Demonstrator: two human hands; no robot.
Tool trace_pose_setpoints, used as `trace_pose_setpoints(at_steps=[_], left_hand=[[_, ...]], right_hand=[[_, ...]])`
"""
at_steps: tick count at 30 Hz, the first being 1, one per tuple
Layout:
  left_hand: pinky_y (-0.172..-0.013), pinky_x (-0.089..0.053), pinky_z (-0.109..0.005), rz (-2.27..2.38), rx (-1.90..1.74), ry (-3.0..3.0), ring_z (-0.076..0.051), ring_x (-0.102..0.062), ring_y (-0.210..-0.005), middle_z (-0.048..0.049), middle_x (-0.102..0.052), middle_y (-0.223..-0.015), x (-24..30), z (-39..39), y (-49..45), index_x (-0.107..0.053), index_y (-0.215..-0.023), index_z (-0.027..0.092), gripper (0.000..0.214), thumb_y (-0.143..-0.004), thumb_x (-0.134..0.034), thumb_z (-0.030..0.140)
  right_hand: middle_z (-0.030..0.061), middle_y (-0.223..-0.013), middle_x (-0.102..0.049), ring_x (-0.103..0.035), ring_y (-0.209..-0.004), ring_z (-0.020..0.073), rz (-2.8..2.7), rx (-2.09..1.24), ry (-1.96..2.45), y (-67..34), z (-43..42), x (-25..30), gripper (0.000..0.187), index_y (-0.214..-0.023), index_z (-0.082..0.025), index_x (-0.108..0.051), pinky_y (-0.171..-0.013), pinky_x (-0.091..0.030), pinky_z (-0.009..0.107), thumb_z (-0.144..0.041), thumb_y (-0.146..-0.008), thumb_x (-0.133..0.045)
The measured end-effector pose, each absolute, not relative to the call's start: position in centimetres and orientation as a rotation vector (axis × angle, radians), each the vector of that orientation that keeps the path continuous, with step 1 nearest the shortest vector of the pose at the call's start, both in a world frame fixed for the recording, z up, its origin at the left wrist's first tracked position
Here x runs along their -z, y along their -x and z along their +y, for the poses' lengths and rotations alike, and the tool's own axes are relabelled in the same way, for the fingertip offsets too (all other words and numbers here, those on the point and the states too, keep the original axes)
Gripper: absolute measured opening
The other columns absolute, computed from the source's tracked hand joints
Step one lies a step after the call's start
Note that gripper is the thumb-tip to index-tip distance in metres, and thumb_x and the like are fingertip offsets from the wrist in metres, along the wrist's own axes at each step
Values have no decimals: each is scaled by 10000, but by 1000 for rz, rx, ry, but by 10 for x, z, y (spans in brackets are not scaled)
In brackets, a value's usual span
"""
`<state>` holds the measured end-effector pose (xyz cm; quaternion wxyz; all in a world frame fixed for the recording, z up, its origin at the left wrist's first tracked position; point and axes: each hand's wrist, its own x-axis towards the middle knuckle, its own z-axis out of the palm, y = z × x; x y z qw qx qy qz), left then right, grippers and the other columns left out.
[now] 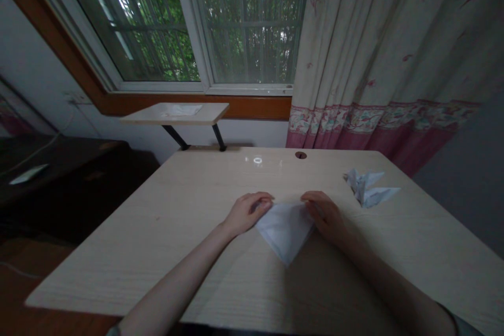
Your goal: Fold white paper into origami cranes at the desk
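Note:
A white sheet of paper [286,231], folded into a triangle, lies on the desk with one point towards me and its long edge away from me. My left hand [249,211] pinches its far left corner between thumb and fingers. On the opposite side, my right hand [323,215] grips the far right corner in the same manner, covering that corner. To the right of my right hand sits a folded paper crane [368,188] with its wings spread.
The light wooden desk [189,252] has a round cable hole [301,155] near its back edge. A small raised shelf [212,113] at the back left carries some white paper [181,109]. Behind stand a window and a long curtain [354,63]; a dark cabinet [79,184] is at the left.

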<state>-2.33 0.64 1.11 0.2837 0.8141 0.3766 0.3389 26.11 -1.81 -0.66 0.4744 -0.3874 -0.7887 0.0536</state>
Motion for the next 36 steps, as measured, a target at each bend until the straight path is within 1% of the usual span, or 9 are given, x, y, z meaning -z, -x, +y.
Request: trace_pose_setpoints(at_steps=[5,13,16,20,22,26,31,33,36], left_hand=[[-965,-512,-361,1016,-789,-2442,-204,-676,-1057,-40,-739,-1149,-14,4,18,-685,-1163,225,275,-1027,-504,381],[-984,-526,-404,972,-626,-2738,-224,-653,-1118,-52,-713,-1231,-14,-2,12,-669,-1238,209,302,-1042,-464,312],[-1006,-531,-407,981,-573,-2774,-229,-646,-1155,-69,-690,-1285,-13,-4,10,-665,-1265,197,321,-1038,-459,294],[-1079,-501,-384,975,-499,-2779,-224,-627,-1230,-91,-663,-1337,-8,-5,9,-649,-1297,148,347,-1025,-472,270],[-1097,-490,-367,968,-478,-2784,-214,-618,-1252,-89,-656,-1349,-6,-5,9,-645,-1305,146,355,-1025,-465,270],[-1105,-484,-343,982,-458,-2798,-191,-608,-1273,-65,-649,-1362,-4,-5,9,-648,-1305,179,361,-1037,-432,287],[-1127,-462,-340,1014,-427,-2790,-191,-583,-1305,-78,-618,-1394,-5,-7,9,-625,-1338,166,393,-1048,-432,346],[-1130,-459,-350,1019,-411,-2787,-197,-568,-1322,-85,-600,-1411,-6,-7,9,-609,-1357,161,408,-1047,-431,357],[-1134,-453,-359,1040,-409,-2782,-198,-561,-1328,-87,-587,-1424,-7,-7,9,-598,-1370,168,409,-1050,-421,351]], right_hand=[[76,-1062,-704,-657,-1021,225,-2003,-59,967,-261,-17,8,207,-1114,-249,-649,-905,-557,412,-259,-1007,-472],[86,-1082,-741,-674,-1019,231,-2264,-81,1134,-255,-23,-1,289,-1136,-229,-709,-946,-550,433,-240,-998,-455],[86,-1138,-747,-673,-1074,237,-2345,-69,1185,-252,-26,-2,320,-1175,-224,-720,-997,-526,449,-238,-997,-455],[61,-1244,-720,-659,-1154,225,-2423,-118,1226,-250,-28,2,369,-1269,-262,-688,-1039,-511,450,-242,-993,-443],[60,-1276,-705,-651,-1183,226,-2446,-133,1229,-249,-29,3,391,-1299,-265,-671,-1057,-504,456,-229,-987,-438],[80,-1331,-669,-645,-1210,231,-2514,-127,1228,-248,-30,4,417,-1324,-227,-654,-1070,-504,448,-186,-967,-442],[106,-1358,-640,-641,-1221,236,-2582,-108,1192,-246,-30,9,466,-1330,-198,-651,-1059,-518,394,-108,-903,-485],[121,-1369,-625,-637,-1227,242,-2576,-92,1191,-244,-32,9,449,-1335,-179,-645,-1053,-523,381,-121,-919,-487],[146,-1389,-601,-625,-1241,266,-2540,-70,1216,-240,-35,9,421,-1360,-145,-620,-1038,-538,399,-204,-966,-484]])
